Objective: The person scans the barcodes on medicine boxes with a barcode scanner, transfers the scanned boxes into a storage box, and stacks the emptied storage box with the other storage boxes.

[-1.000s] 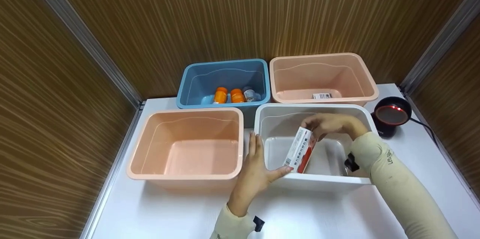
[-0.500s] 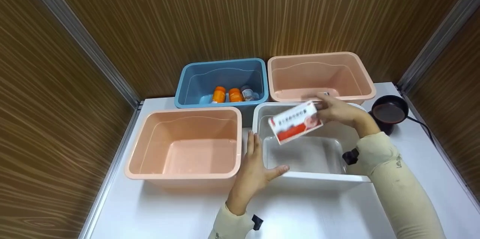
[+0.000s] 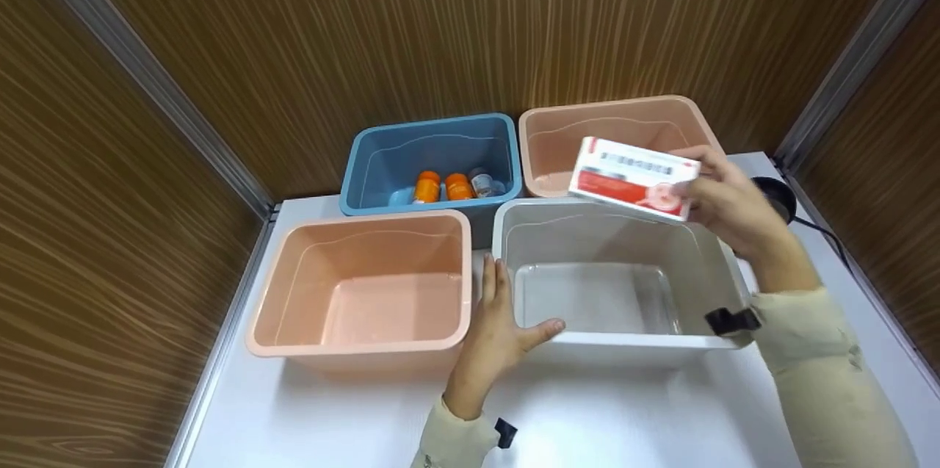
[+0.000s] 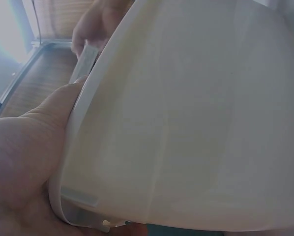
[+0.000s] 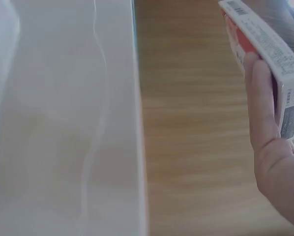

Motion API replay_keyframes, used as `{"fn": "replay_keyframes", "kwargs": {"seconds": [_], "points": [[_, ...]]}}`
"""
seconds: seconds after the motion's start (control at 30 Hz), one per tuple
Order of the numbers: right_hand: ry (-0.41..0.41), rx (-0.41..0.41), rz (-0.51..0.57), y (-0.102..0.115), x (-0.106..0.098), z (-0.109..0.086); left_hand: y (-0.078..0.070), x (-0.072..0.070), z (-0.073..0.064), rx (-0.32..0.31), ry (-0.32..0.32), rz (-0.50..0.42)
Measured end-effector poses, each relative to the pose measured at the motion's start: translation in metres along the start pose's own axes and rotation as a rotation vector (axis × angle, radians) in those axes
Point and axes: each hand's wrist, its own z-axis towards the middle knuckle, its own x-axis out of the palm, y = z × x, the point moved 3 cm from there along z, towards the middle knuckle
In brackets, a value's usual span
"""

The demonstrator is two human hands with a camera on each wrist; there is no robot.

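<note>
My right hand grips a red-and-white medicine box at its right end. The box is raised above the back rim of the pale grey bin and overlaps the back peach bin in the head view. Printed side panels of the box show in the right wrist view. My left hand rests at the front left corner of the grey bin, fingers straight along its left side and thumb on the front rim. In the left wrist view this hand lies against the bin's edge.
A blue bin at the back left holds orange bottles and a small clear bottle with a grey cap. Another peach bin stands at the front left. A black corded device is at the right, partly behind my right hand.
My right hand has lifted the medicine box out of the grey bin, up and to the right, turning its red-and-white face into view. My left hand stays at the bin corner.
</note>
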Motion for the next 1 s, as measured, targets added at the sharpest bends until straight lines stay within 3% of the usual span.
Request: {"fn": "replay_keyframes", "kwargs": {"seconds": [0.27, 0.43, 0.6, 0.77, 0.87, 1.0], "points": [[-0.148, -0.144, 0.139, 0.027, -0.048, -0.045, -0.002, 0.002, -0.003, -0.016, -0.001, 0.003], [-0.230, -0.183, 0.228, 0.024, -0.089, -0.073, -0.004, 0.003, -0.004, -0.028, -0.002, 0.016], [-0.369, -0.144, 0.298, 0.008, -0.131, -0.099, -0.005, 0.003, -0.005, -0.033, -0.023, 0.040], [-0.525, -0.051, 0.281, -0.009, -0.168, -0.124, -0.006, 0.004, -0.007, -0.044, -0.043, 0.053], [-0.536, -0.002, 0.252, -0.019, -0.183, -0.132, -0.007, 0.005, -0.008, -0.055, -0.048, 0.059], [-0.477, 0.061, 0.245, -0.039, -0.192, -0.135, -0.008, 0.004, -0.009, -0.060, -0.059, 0.069]]}}
